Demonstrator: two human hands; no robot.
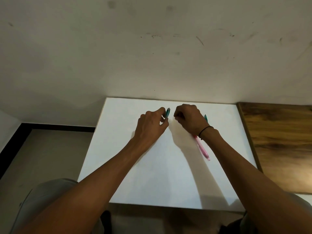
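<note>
Head view: a flat white rectangular bench (152, 183) is seen set against a scuffed pale wall (152, 56), with a brown wood-grain surface (278, 141) adjoining it on the right.

The left hand (152, 125) is raised over the far middle of the bench. A slim teal translucent plastic pen (167, 112) is pinched between its thumb and curled fingers (163, 110), one end pointing up and away.

The right hand (189, 120) is held just beside that pen, apart from it by a narrow gap. Its fingers are curled under the palm; whether anything is held in them cannot be told. A thin black band (205, 130) is worn on its wrist.

A second teal pen (205, 117) is partly hidden behind the right wrist. A pink translucent plastic pen (202, 149) is lying on the bench below that wrist, its upper end covered.

Judgement: the step in hand appears to be work on the pinched teal pen with both hands, possibly on its cap or tip; this cannot be confirmed. The next move is judged to call for a steady hold by the left hand and a fine, aligned approach by the right fingers across the small gap.
</note>
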